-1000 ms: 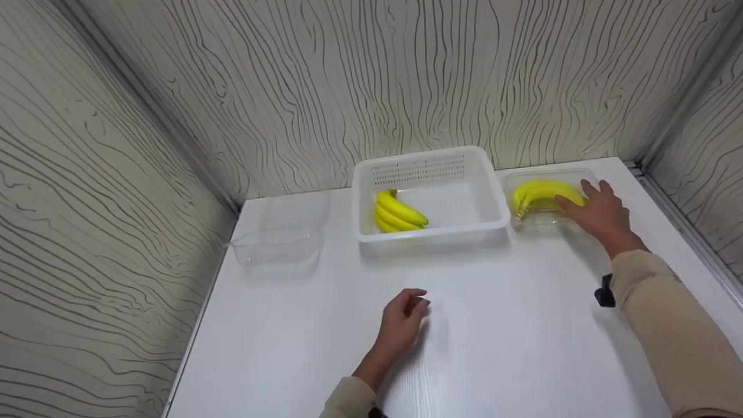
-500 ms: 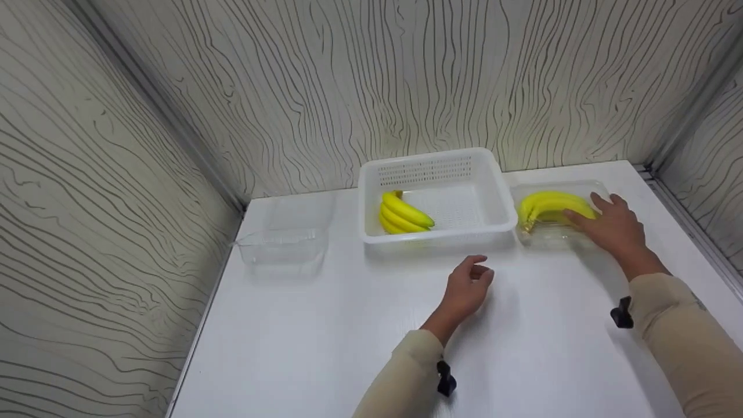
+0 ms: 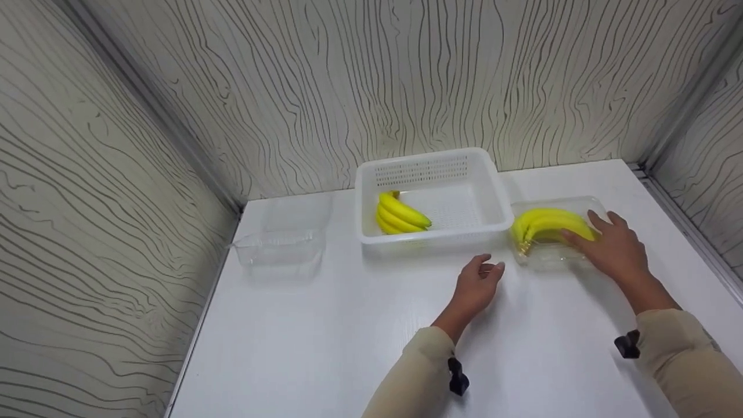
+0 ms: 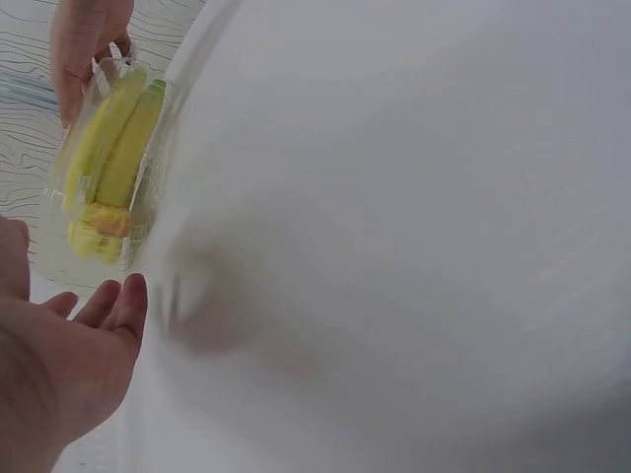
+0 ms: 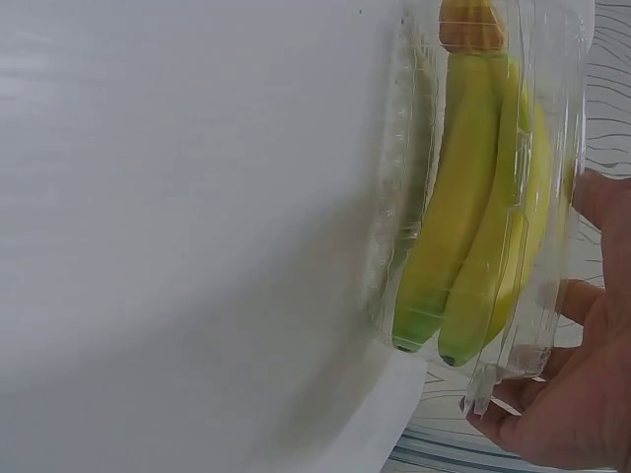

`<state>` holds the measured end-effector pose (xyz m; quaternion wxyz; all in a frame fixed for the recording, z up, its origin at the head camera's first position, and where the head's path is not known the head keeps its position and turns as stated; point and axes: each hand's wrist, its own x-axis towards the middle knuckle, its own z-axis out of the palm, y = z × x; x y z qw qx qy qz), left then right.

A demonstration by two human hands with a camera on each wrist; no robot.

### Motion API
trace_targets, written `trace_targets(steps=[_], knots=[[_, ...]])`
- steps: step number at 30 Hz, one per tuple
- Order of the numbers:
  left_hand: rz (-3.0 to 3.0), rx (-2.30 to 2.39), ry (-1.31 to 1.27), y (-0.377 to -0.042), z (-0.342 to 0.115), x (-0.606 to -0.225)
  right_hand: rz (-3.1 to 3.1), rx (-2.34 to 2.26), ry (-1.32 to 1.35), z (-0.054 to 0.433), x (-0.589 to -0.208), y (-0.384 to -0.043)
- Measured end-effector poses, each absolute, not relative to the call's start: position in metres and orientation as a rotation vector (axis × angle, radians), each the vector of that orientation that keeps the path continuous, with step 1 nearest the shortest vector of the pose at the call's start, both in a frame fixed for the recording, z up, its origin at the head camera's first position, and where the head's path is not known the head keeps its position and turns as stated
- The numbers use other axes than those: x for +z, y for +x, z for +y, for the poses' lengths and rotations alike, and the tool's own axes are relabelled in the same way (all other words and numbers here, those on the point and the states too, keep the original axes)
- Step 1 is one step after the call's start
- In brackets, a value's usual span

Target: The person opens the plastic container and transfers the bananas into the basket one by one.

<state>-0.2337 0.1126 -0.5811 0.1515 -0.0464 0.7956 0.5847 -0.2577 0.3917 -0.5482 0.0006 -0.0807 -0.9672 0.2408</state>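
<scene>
A clear plastic clamshell box (image 3: 554, 262) with a bunch of yellow bananas (image 3: 551, 223) inside lies on the table, right of the white basket. My right hand (image 3: 618, 247) grips the box at its right end, and in the right wrist view the fingers (image 5: 592, 305) lie along its side and corner. Just left of the box, my left hand (image 3: 476, 284) hovers over the table with loosely bent fingers and holds nothing. In the left wrist view it is apart from the box, near the banana stem end.
A white perforated basket (image 3: 435, 233) stands at the back middle with another banana bunch (image 3: 400, 213) in its left part. Far left, an opened clear plastic box (image 3: 278, 249) sits near the table edge (image 3: 200, 331). Wood-patterned walls (image 3: 348, 87) enclose the back and sides.
The right hand has drawn the box with the bananas toward me. My left hand has moved right and forward, nearer to that box. Basket and left box stay put.
</scene>
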Motion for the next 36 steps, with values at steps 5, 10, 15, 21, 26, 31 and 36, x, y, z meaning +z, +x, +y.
trace_targets(steps=[5, 10, 15, 21, 26, 31, 36], knots=[[2.277, 1.654, -0.097, -0.228, 0.118, -0.581, -2.995, 0.712, -0.253, 0.385, -0.549, -0.240], [2.267, 1.644, -0.100, -0.223, 0.124, -0.574, -2.961, 0.684, -0.248, 0.375, -0.551, -0.225], [2.253, 1.638, -0.068, -0.218, 0.129, -0.568, -2.934, 0.642, -0.249, 0.370, -0.555, -0.215], [2.258, 1.609, -0.102, -0.214, 0.130, -0.567, -2.929, 0.641, -0.250, 0.365, -0.558, -0.203], [2.301, 1.610, -0.109, -0.212, 0.127, -0.569, -2.917, 0.652, -0.262, 0.360, -0.559, -0.194], [2.374, 1.630, -0.098, -0.212, 0.123, -0.571, -2.893, 0.674, -0.233, 0.352, -0.561, -0.185], [2.414, 1.610, -0.081, -0.211, 0.119, -0.570, -2.878, 0.684, -0.215, 0.343, -0.563, -0.175]])
